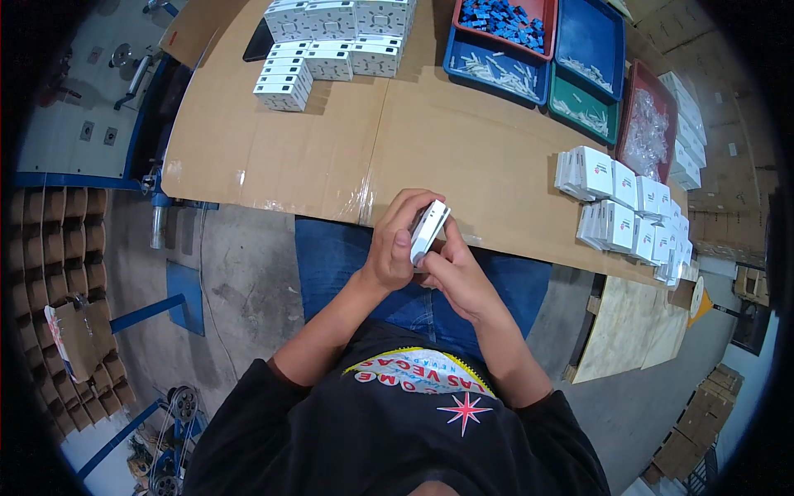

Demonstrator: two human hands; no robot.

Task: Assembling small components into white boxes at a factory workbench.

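Observation:
Both hands hold a small white carton at the table's near edge, above my lap. My left hand wraps round its left side, thumb lying along the face. From the other side my right hand grips the lower right part, its thumb pressed near the bottom end. The carton is tilted, and its underside and any contents are hidden by my fingers. Closest to it on the table are flat white boxes standing in rows at the right.
Stacked patterned white boxes stand at the far left of the cardboard-covered table. At the far right, a red tray of blue pieces, a blue tray and a green tray of white pieces, and clear plastic bags crowd together.

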